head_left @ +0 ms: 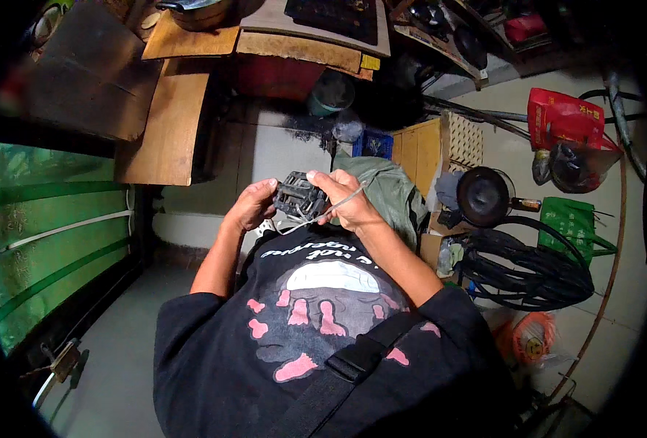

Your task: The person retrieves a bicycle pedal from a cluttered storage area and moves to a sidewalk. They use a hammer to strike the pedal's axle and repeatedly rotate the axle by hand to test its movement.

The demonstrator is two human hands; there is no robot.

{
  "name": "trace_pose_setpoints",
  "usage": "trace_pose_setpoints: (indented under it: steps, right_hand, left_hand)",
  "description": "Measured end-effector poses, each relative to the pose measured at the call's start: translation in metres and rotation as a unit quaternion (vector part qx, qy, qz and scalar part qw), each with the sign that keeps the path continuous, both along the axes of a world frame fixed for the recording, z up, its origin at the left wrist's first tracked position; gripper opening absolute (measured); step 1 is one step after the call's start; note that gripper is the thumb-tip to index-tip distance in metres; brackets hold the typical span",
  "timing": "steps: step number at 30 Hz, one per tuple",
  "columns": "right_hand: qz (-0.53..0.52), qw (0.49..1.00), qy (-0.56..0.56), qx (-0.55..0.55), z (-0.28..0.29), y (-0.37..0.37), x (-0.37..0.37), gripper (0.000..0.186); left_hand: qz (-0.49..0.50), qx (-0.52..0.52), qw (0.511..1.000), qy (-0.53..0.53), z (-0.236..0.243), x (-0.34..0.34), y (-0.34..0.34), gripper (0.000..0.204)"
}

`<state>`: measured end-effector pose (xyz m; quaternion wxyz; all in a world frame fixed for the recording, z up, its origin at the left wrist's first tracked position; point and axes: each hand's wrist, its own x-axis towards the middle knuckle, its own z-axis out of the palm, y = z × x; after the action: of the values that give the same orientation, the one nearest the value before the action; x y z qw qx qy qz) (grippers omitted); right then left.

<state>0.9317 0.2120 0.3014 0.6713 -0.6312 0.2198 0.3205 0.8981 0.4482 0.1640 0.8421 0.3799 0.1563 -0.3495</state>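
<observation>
Head view: dark slotted block (pixel 298 195) is held up between both hands, just past the black shirt (pixel 440 372). L hand (pixel 252 205) pinches its L end, thumb vs. fingertips; R hand (pixel 352 207) has thumb on R edge, other fingers curled, partly hidden, so can't tell their exact grip. Pale cord (pixel 352 195) crosses by R fingers to block's near side. Step in hand: prob. handling block w/ cord; next move seems to need a firm L pinch & R fingers freer. Writing: white lettering on shirt, print on red bag (pixel 565 117) & green bag (pixel 565 228); none legible on block.
</observation>
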Motion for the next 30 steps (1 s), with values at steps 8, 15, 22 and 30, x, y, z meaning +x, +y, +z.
trace_pose_setpoints:
  steps: [8,15,22,30]
  right_hand:
    - [-0.003,0.999,-0.028,0.021,-0.006,0.003,0.001,0.056]
    - [-0.005,0.999,-0.029,0.016,-0.004,0.001,0.001,0.056]
    - [-0.002,0.999,-0.036,-0.005,-0.005,-0.002,0.002,0.052]
    - [0.028,0.999,-0.031,-0.014,-0.008,-0.002,0.000,0.042]
  left_hand:
    - [0.019,-0.002,0.998,-0.061,0.003,0.003,0.014,0.033]
    - [0.050,0.012,0.996,-0.068,-0.005,0.001,0.011,0.029]
    - [0.051,0.032,0.996,-0.066,-0.003,0.006,0.012,0.031]
    - [0.053,0.075,0.993,-0.072,0.008,0.006,0.019,0.032]
